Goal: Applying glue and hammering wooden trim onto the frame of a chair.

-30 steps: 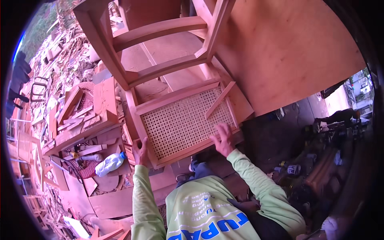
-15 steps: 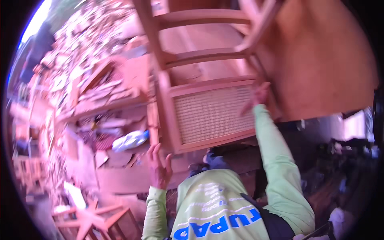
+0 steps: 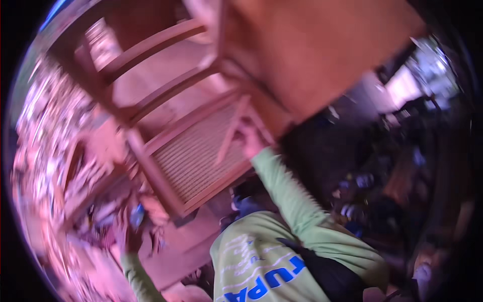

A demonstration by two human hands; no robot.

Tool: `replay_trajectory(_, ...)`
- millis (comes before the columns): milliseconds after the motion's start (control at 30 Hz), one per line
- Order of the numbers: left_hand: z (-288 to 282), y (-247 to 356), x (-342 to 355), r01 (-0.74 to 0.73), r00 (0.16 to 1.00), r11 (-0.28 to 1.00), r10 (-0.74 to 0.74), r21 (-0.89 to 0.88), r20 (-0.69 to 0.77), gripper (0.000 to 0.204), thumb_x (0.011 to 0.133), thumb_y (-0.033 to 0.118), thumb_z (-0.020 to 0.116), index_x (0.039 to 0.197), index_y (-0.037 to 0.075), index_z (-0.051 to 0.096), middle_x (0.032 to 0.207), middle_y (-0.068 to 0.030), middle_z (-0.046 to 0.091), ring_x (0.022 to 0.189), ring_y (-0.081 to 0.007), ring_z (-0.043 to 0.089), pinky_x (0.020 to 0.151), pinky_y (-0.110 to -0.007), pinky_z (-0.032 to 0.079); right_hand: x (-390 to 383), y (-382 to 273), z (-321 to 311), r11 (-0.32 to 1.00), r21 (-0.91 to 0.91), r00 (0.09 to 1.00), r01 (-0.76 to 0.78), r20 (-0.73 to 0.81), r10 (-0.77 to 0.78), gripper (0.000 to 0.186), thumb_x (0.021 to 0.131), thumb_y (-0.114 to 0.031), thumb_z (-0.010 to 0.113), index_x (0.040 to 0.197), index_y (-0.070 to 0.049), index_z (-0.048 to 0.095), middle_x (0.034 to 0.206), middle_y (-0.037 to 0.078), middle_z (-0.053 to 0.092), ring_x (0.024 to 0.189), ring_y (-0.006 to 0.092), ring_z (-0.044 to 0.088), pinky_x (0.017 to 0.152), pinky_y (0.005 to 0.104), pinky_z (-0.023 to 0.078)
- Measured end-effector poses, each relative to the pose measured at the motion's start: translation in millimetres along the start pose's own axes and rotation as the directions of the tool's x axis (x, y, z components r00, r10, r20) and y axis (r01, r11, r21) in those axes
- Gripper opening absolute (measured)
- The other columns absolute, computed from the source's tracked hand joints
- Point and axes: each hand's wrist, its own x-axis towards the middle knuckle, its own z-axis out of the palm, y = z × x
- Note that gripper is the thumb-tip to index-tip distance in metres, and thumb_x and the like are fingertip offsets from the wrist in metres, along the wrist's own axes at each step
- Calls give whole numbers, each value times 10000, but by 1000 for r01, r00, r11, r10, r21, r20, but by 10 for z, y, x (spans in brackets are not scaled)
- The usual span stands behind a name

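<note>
A wooden chair [image 3: 142,157] with curved back slats stands in front of me, tilted in the view. Its seat is a woven cane panel [image 3: 188,151] within a wooden frame. Over the right part of that panel, my right hand [image 3: 247,137] is closed around a thin wooden strip [image 3: 229,139], which lies slantwise above the weave. Whether the strip touches the seat I cannot tell. My left hand [image 3: 127,232] is off the chair, to the left of its near corner, fingers stretched out and nothing seen in them. Motion blurs it somewhat.
A large brown wooden panel [image 3: 322,55] fills the upper right beside the chair. Heaped wood scraps [image 3: 45,146] cover the left side, with loose pieces and a shiny blue-white packet [image 3: 137,215] near my left hand. Dim clutter [image 3: 357,186] lies at right.
The view has swung, so the chair sits farther left and more slanted. My left hand has moved left, away from the chair. The thin strip now shows plainly in my right hand.
</note>
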Motion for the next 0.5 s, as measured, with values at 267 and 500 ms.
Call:
replay_trajectory(267, 429, 180, 761, -182, 965, 883, 78, 432, 249, 716, 945, 341, 674, 1522, -1, 426, 1456, -256, 514, 1316, -430, 508, 1061, -512, 458, -764, 247, 160, 966, 243, 993, -86, -56, 102, 314, 906, -105, 729, 1200, -75, 622, 1028, 72, 681, 892, 218, 696, 752, 403, 632)
replay_trajectory(500, 1351, 1409, 1482, 83, 994, 332, 36, 940, -101, 662, 938, 280, 724, 1491, 36, 452, 1314, -180, 587, 1164, -332, 578, 945, -469, 503, -948, 419, 58, 977, 144, 987, -157, -17, 161, 303, 886, -159, 746, 1180, -132, 678, 993, -14, 693, 871, 110, 603, 708, 280, 509)
